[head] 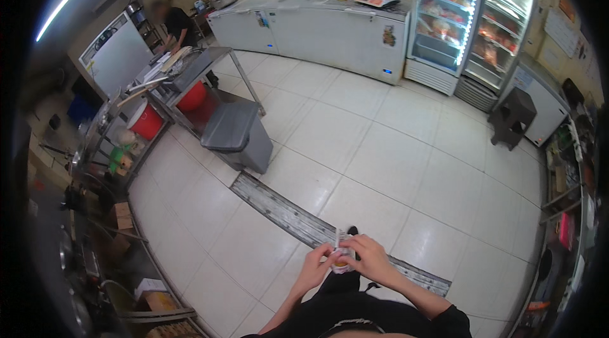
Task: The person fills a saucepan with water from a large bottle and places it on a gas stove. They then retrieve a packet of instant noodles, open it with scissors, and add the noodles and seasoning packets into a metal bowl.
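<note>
Close in front of my body, both hands are on a small light-coloured container (341, 266) with a patch of yellow on it. My left hand (317, 262) grips it from the left side, fingertips at its top. From the right, my right hand (365, 253) holds it, thumb and fingers bent over the upper part. A pale strip (340, 234) of printed wrapping or lid sticks up between the fingers. The fingers hide much of the container, so its exact kind cannot be told.
A metal drain grate (285, 209) crosses the tiled floor beneath my hands. A grey lidded bin (238, 133) stands beside a steel table (209, 62), where another person (178, 26) works. Chest freezers (328, 40) and lit display fridges (442, 19) line the far wall; shelves flank both sides.
</note>
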`<state>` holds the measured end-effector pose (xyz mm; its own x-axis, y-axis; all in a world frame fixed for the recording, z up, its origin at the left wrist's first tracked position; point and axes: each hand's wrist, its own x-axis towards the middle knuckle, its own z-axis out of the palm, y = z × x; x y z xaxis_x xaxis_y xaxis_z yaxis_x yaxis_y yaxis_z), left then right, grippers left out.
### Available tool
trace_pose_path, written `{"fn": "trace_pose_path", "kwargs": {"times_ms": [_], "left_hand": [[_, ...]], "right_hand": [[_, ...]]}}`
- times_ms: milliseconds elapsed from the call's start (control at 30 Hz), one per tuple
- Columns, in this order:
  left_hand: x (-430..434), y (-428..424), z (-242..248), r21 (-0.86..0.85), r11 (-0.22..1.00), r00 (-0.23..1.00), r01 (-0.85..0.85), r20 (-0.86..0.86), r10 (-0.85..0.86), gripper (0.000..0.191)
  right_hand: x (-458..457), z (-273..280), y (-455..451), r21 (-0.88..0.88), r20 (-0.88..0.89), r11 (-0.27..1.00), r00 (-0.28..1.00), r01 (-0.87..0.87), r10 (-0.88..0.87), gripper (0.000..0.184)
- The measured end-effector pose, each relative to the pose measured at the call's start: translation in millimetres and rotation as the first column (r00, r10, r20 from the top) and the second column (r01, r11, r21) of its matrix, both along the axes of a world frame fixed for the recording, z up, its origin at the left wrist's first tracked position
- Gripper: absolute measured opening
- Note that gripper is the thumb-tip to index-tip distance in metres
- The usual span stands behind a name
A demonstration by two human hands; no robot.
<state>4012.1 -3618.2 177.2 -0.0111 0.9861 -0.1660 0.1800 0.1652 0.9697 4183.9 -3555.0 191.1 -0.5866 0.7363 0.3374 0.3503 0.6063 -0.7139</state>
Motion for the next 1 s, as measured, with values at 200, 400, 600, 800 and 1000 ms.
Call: {"fn": "trace_pose_path", "kwargs": {"times_ms": [200, 400, 600, 800, 1000], "left_hand": [[-51, 219, 48, -0.018, 0.990, 0.990, 0.141, -0.027, -0.141, 0.014], [-105, 451, 55, 0.253, 0.936, 0.928, 0.246, 0.216, -0.302, 0.019], [-187, 663, 65, 0.473, 0.873, 0.981, 0.121, 0.074, -0.177, 0.028], [-286, 810, 104, 0.599, 0.800, 0.964, -0.042, -0.187, 0.191, 0.016], [-373, 981, 83, 0.531, 0.835, 0.955, -0.146, -0.145, 0.259, 0.015]], "right_hand": [[-46, 23, 203, -0.080, -0.132, 0.997, 0.991, 0.020, -0.030, 0.016], [-82, 35, 417, -0.321, -0.272, 0.944, 0.948, 0.073, -0.165, 0.013], [-173, 56, 649, -0.333, -0.450, 0.931, 0.893, -0.153, -0.014, 0.010], [-297, 93, 847, -0.176, -0.380, 0.889, 0.862, -0.423, 0.335, 0.011], [-400, 73, 1046, -0.342, -0.357, 0.702, 0.778, -0.624, 0.518, 0.014]]}}
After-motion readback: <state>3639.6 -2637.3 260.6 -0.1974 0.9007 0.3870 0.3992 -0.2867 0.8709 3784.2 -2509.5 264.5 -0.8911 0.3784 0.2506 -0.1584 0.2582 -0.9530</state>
